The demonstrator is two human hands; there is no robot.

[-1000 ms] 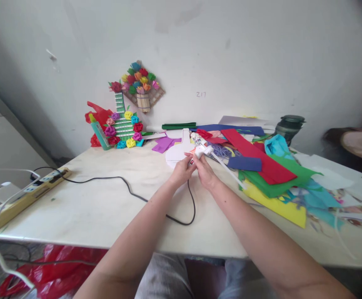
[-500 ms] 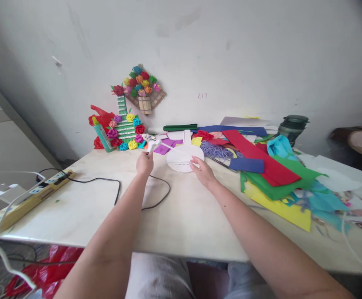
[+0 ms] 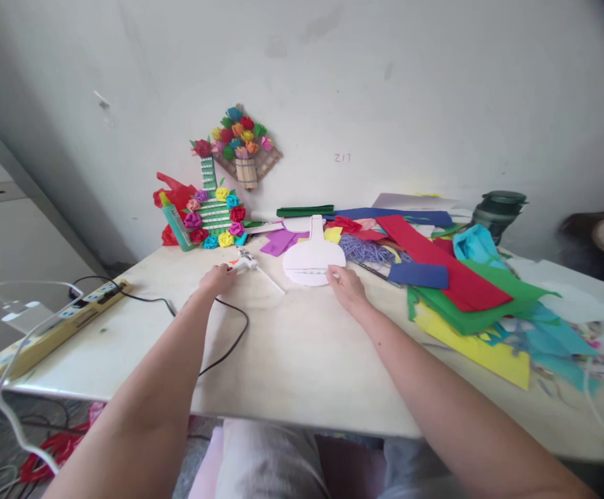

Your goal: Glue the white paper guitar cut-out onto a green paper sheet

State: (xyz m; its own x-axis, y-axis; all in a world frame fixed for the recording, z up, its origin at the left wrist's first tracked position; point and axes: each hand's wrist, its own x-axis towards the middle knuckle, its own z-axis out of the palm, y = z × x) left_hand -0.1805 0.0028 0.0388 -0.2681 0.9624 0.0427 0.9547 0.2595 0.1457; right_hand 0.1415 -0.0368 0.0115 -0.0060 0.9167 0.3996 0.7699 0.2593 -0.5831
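My left hand is closed round the handle of a white hot glue gun. A long pale glue stick sticks out of the gun toward the right, low over the table. A white card cutout with a round body and a straight neck lies in the middle, with a dark line across its lower part. My right hand pinches the lower right edge of this cutout between thumb and fingers. The gun and the cutout are apart.
Coloured paper sheets pile up on the right, beside a dark bottle. A flower-trimmed green craft piece and a glue bottle stand at the back left. A power strip lies at the left edge; the gun's black cord loops nearby.
My left hand has moved left and slightly down with the glue gun, away from the cutout. My right hand stays at the cutout's edge. The view has shifted slightly.
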